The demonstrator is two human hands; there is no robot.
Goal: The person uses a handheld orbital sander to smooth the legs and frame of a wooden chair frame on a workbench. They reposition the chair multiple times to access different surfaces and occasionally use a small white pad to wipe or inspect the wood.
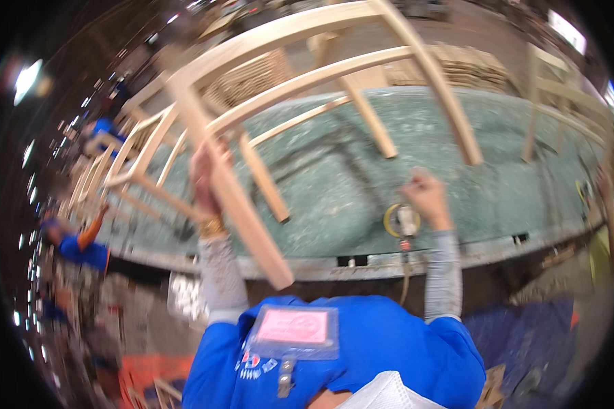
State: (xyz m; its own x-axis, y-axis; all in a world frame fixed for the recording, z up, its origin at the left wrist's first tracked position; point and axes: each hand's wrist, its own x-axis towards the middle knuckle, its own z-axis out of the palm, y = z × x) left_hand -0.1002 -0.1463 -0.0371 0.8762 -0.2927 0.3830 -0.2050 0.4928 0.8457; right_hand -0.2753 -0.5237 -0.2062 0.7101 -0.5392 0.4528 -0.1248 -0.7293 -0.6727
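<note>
the left hand (207, 178) is wrapped round a near leg of the pale wooden frame (242, 211), which rises ahead of both hands over the green table (320, 228), while the right hand (426, 198) is curled narrow just beside the round yellow-rimmed tool (407, 221), and blur hides whether it pinches anything. legs and rails are already joined and no coating shows on the wood, so joining looks done and finishing not yet. below the hands, the pink badge (293, 327) and the blue shirt (396, 334) carry small lettering

Shows pale tan on the wooden frame (233, 198), mottled green on the table (320, 215), bright blue on the shirt (396, 347).
</note>
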